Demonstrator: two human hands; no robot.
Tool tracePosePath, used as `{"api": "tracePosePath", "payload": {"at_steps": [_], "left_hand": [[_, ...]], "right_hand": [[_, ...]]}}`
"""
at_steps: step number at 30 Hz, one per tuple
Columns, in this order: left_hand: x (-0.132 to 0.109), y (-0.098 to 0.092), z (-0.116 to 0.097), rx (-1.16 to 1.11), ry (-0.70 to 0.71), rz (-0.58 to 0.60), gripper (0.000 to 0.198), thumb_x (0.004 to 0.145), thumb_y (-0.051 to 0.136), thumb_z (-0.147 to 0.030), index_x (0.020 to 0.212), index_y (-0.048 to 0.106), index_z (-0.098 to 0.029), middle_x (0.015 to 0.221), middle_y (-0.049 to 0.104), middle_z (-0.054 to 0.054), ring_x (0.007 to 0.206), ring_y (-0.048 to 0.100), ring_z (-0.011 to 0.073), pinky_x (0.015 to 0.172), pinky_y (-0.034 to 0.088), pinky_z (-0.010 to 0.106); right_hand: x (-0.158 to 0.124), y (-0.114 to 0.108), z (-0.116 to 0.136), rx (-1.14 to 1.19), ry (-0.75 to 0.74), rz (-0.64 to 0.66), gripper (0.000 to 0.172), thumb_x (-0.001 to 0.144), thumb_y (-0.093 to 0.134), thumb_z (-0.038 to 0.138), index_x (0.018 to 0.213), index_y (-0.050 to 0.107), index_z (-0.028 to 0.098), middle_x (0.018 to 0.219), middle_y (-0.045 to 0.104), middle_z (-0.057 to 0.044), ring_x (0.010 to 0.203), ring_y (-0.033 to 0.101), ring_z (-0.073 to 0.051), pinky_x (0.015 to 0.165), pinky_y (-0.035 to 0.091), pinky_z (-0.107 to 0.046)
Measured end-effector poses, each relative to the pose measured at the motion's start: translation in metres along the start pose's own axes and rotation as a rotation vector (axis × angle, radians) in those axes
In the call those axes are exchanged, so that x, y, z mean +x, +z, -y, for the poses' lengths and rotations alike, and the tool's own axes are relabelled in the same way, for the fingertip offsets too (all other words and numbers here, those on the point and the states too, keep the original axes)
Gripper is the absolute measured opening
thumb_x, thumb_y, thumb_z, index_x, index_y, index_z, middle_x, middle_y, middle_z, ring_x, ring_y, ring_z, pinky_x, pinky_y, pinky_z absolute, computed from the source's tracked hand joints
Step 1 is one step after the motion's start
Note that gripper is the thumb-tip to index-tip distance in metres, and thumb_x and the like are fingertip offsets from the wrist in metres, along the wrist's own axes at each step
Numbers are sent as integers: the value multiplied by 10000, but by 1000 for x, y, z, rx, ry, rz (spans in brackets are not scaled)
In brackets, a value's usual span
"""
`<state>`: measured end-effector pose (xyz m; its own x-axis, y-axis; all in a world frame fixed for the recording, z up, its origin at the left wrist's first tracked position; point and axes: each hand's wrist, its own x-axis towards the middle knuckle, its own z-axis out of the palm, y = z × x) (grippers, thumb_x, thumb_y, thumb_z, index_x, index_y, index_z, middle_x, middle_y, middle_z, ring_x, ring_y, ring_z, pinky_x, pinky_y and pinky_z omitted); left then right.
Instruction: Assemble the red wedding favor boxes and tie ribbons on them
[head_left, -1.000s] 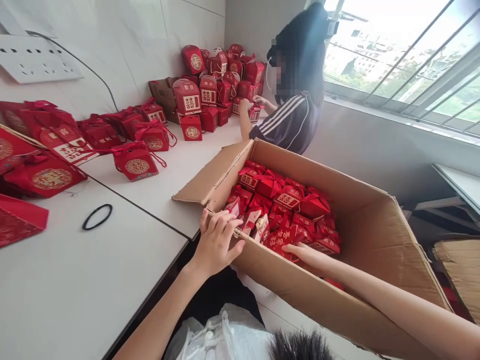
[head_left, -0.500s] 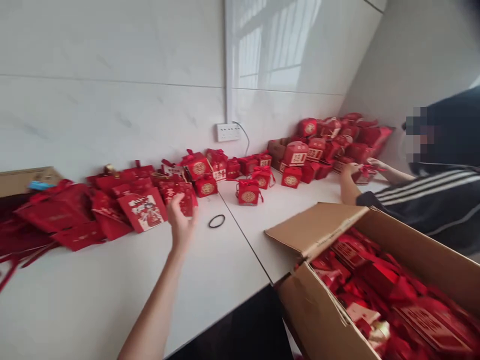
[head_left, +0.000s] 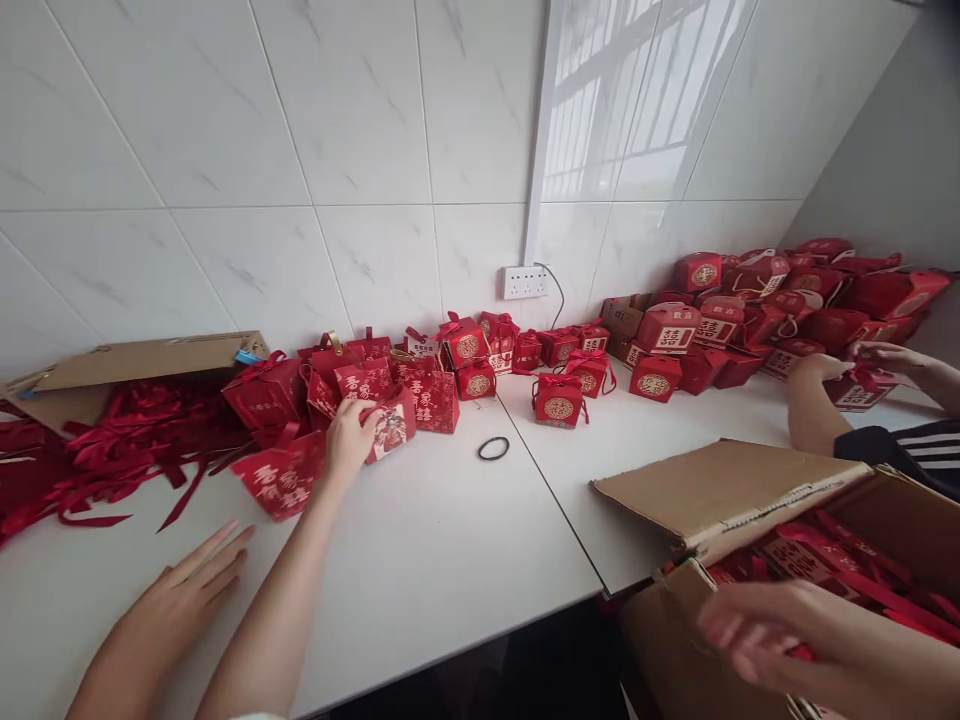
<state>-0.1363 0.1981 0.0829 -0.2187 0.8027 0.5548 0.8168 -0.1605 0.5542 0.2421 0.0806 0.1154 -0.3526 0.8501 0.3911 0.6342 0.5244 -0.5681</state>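
Note:
My left hand (head_left: 349,440) grips a small red gift box (head_left: 391,424) with a white printed picture, in the row by the wall. Beside it a red gift box with white characters (head_left: 281,480) leans on the white table. My right hand (head_left: 795,635), blurred, is curled above the open cardboard carton (head_left: 660,640). A bit of red shows between its fingers, too little to name. Red boxes and ribbons (head_left: 817,560) fill the carton. At the left, another hand (head_left: 176,610), seemingly another person's, hovers over or rests on the table with fingers stretched.
Small ribboned red boxes (head_left: 559,400) stand mid-table near a black ring (head_left: 493,448). A heap of red boxes (head_left: 795,290) fills the right corner. There, a person's hands (head_left: 817,375) hold a red box. An opened carton with red ribbons (head_left: 187,350) lies at left.
The view has turned left. My left hand has closed on the gift box. My right hand and the hand at the left have come into view.

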Motion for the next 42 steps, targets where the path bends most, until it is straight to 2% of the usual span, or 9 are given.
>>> {"api": "tracePosePath", "payload": {"at_steps": [4,8,12,15,21,29,33,36,42], "left_hand": [[-54,-3,-44,-105,151,9,91,813,548,-272,841,586,-195,885,579,32,876,594,174,810,483,284],[-115,22,-87,-414,385,210,50,855,509,-203,850,559,-198,814,560,15,764,582,134,703,494,245],[-145,43,-106,-476,398,272,79,873,453,-152,871,523,-190,819,546,19,739,575,121,652,493,229],[-143,42,-108,-484,392,309,72,867,468,-149,869,528,-189,826,551,20,766,575,127,681,491,241],[-133,32,-109,-447,345,370,70,833,503,-155,773,514,-190,756,552,5,708,556,129,654,465,248],[-129,30,-117,-408,334,426,239,900,453,-284,729,581,-178,753,601,31,697,588,139,650,479,264],[-129,33,-119,-412,370,340,110,861,513,-224,864,616,-185,897,648,49,858,626,168,775,512,297],[-132,38,-118,-530,373,272,211,839,525,-157,1047,544,-189,1002,647,52,912,635,145,804,527,272],[-133,43,-118,-616,457,307,183,871,443,-106,847,596,-204,897,640,28,852,622,124,749,519,244]], "right_hand": [[1,19,8,-111,-63,7,411,825,577,433,1170,457,245,1046,598,-105,942,620,-275,717,554,-427],[12,33,12,-201,-107,40,403,817,587,374,1151,434,207,1081,580,-133,999,600,-288,780,536,-452],[30,50,15,-190,-38,152,280,775,621,265,1004,489,175,1012,595,-119,845,641,-235,688,547,-369],[37,58,19,-25,9,187,69,789,567,172,842,526,189,864,628,-49,722,640,-155,659,530,-283],[37,68,18,287,142,-3,327,748,621,158,1035,486,238,730,668,50,652,636,-120,661,535,-266],[29,71,12,356,-116,-121,260,819,595,302,1034,483,209,1000,602,-68,881,650,-159,733,580,-319],[23,64,12,304,-19,-142,203,824,571,257,1009,511,202,875,649,-41,791,654,-153,678,574,-302],[22,62,14,278,11,-215,156,804,609,249,941,544,213,794,680,-6,739,656,-151,626,551,-272],[20,62,12,97,-109,-104,140,835,578,297,932,544,202,897,658,-41,764,636,-153,622,530,-267]]}}
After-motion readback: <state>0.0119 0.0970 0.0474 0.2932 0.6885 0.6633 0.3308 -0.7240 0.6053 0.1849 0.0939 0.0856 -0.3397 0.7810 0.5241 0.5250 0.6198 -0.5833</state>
